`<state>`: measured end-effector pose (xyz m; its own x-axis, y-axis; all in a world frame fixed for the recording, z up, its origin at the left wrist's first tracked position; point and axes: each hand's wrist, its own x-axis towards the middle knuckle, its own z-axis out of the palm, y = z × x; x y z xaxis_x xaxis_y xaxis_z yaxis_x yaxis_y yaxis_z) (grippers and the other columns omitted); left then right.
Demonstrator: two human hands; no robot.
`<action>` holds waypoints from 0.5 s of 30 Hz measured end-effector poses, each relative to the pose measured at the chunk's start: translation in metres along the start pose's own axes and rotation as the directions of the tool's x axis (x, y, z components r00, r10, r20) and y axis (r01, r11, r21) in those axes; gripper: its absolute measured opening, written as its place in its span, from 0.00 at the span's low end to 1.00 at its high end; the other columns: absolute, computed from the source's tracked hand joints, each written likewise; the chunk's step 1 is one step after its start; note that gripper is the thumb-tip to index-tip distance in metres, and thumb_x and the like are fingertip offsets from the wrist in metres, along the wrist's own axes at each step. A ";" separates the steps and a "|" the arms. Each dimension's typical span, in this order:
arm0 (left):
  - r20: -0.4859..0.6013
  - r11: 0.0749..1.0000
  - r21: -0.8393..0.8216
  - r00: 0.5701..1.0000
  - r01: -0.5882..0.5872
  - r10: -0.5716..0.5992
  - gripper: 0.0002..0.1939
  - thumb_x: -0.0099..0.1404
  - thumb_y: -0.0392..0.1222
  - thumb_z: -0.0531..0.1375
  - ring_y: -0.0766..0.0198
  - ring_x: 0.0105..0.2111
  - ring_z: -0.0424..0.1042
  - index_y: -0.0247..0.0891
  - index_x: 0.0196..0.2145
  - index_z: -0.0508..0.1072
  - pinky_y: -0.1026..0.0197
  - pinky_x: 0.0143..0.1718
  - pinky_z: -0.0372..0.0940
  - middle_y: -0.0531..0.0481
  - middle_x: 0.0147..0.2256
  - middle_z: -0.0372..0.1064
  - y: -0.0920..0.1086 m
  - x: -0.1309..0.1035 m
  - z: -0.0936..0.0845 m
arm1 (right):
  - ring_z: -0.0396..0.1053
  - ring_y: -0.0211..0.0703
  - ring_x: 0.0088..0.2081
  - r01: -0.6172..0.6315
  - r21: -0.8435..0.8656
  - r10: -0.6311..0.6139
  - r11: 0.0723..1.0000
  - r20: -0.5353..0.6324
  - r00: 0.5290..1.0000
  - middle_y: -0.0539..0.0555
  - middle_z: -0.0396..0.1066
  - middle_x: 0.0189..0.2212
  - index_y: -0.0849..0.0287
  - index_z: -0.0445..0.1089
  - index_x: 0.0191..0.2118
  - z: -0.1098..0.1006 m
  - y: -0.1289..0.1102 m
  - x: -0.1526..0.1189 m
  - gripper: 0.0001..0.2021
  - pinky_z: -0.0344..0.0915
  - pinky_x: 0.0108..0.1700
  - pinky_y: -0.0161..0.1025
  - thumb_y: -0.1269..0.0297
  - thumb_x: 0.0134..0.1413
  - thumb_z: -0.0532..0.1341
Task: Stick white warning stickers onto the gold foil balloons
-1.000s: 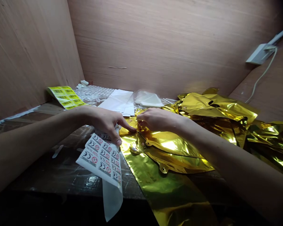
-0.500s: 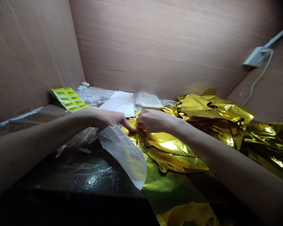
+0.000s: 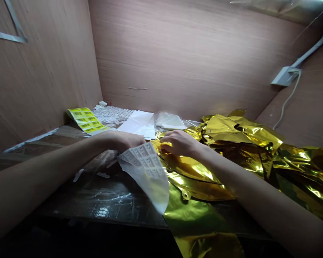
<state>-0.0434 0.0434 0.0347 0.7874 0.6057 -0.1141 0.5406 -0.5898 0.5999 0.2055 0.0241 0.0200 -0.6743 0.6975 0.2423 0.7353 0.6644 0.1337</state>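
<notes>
My left hand (image 3: 129, 140) is closed on a sheet of stickers (image 3: 144, 161), a white backing paper with rows of small clear tabs that hangs down toward the front edge. Its fingertips are hidden behind the sheet. Just to the right, my right hand (image 3: 179, 142) has its fingers curled down at the edge of a flat gold foil balloon (image 3: 196, 168). What lies between those fingertips is too small to make out. The balloon shows small round tabs along its edge, and a long strip of gold foil (image 3: 196, 215) drops over the table's front.
More crumpled gold foil (image 3: 239, 130) is heaped at the right. Behind my hands lie white paper (image 3: 137, 121), a clear plastic packet (image 3: 169, 121) and a yellow label sheet (image 3: 86, 120). Loose clear tabs (image 3: 103, 175) lie on the tape-covered table (image 3: 102, 200). Wooden walls enclose the back.
My left hand has drawn back from the balloon's edge, turning the sticker sheet more toward me. My right hand has shifted slightly right. The view has tilted up a little.
</notes>
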 end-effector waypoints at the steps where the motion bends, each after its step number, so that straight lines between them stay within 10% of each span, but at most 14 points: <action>1: 0.036 1.000 0.009 0.999 0.004 -0.004 0.25 0.52 0.55 0.74 0.60 0.32 0.73 0.38 0.44 0.84 0.65 0.37 0.69 0.51 0.29 0.79 -0.003 -0.001 -0.001 | 0.71 0.41 0.34 0.019 0.003 -0.019 1.000 -0.013 1.000 0.56 0.78 0.35 0.60 0.81 0.38 0.000 0.000 -0.007 0.09 0.59 0.37 0.38 0.67 0.61 0.61; 8: 0.337 0.999 -0.010 0.941 0.045 -0.039 0.36 0.52 0.54 0.74 0.56 0.45 0.76 0.42 0.58 0.76 0.63 0.46 0.69 0.46 0.49 0.80 -0.020 0.002 -0.021 | 0.73 0.40 0.33 0.006 0.223 -0.007 0.975 0.003 1.000 0.54 0.80 0.33 0.57 0.81 0.39 -0.015 -0.021 -0.049 0.12 0.61 0.39 0.37 0.54 0.61 0.65; 15: 0.360 0.994 -0.044 0.929 0.104 -0.082 0.35 0.54 0.51 0.74 0.53 0.53 0.73 0.48 0.59 0.75 0.65 0.51 0.65 0.49 0.56 0.76 -0.026 0.007 -0.026 | 0.64 0.37 0.25 -0.088 0.108 0.068 0.990 0.178 0.982 0.53 0.76 0.27 0.59 0.77 0.27 -0.030 -0.058 -0.053 0.16 0.55 0.33 0.38 0.51 0.57 0.66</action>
<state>-0.0596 0.0761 0.0388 0.7944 0.4189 -0.4399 0.6062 -0.4994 0.6190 0.2006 -0.0597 0.0284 -0.6243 0.7775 0.0755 0.7801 0.6256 0.0077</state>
